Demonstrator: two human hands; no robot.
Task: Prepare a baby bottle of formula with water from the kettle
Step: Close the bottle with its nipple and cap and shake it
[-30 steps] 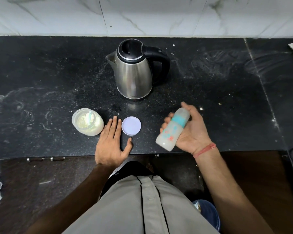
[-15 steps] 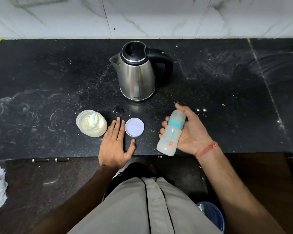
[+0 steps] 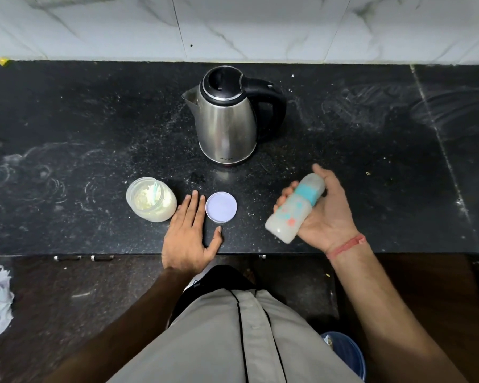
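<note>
Four curled fingers (image 3: 285,193) of the right hand (image 3: 327,214) cradle the tilted baby bottle (image 3: 295,208).

Person seen from above: a grey button-front shirt (image 3: 233,341) with dark vertical piping covers the torso. Both forearms are bare. A red thread band (image 3: 346,246) circles the wrist nearest the shirt's right edge.

The tall brushed-steel kettle (image 3: 227,125) shines softly, with a glossy black plastic lid and handle. The speckled black stone counter (image 3: 67,120) looks polished but dusty. The milky translucent plastic baby bottle (image 3: 293,210) appears matt.
</note>
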